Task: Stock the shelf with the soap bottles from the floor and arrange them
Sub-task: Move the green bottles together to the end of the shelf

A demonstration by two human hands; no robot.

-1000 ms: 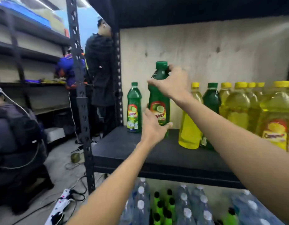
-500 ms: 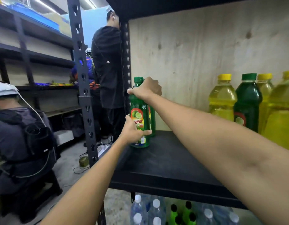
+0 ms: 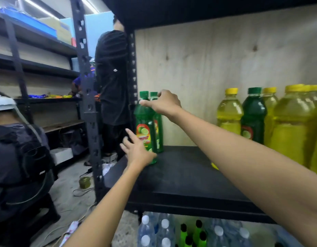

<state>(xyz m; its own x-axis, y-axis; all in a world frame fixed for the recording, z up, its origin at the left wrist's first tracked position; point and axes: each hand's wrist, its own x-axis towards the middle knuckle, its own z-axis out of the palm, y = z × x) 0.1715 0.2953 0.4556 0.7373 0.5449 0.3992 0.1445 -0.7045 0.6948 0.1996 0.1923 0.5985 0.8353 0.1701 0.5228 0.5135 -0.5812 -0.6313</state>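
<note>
The front green bottle point(image 3: 144, 129) now stands on the shelf point(image 3: 186, 177) at its far left end, just in front of a second green bottle point(image 3: 158, 122) — a second ago it was in the air nearer the middle of the shelf, carried by both hands, and half a second ago it was being set down by the corner post. So the placing looks done and the hands are letting go.

The left hand point(image 3: 138, 150) has come off the label: its fingers are spread and its grip is open, with the palm low beside the bottle's base, perhaps just touching it. The right hand point(image 3: 163, 103) lies over the shoulders and necks of the two green bottles, fingers stretched out rather than wrapped round a cap as before. Its grip looks loose, more a steadying touch than a hold, though the underside of the hand is hidden.

For the task, this means one more bottle is stocked and lined up with its match. To the right a wide bare stretch of shelf separates this pair from the yellow bottles point(image 3: 229, 109) and the lone dark green bottle point(image 3: 253, 114) among them — that gap is likely where further stock goes. Whether the front bottle sits square to the one behind is hard to judge.
</note>
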